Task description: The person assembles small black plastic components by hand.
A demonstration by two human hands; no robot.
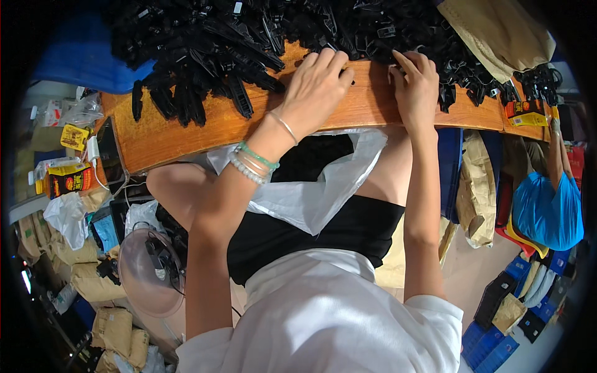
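Observation:
A big heap of black plastic clip-like parts (205, 53) covers the far side of the wooden table (367, 93). My left hand (318, 84), with bracelets at the wrist, reaches to the near edge of the heap. Its fingers are bent and closed together; whatever they grip is hidden beneath them, though a small dark bit shows by the thumb. To its right, my right hand (416, 87) rests at the heap's edge, its bent fingers apart from the thumb and nothing visible between them. Bare wood shows between the two hands.
A white plastic bag (305, 202) with black contents lies open on my lap under the table edge. A brown sack (504, 37) lies at the far right. Left stands a clear plastic tub (149, 273). Another person in a blue shirt (547, 214) sits at right.

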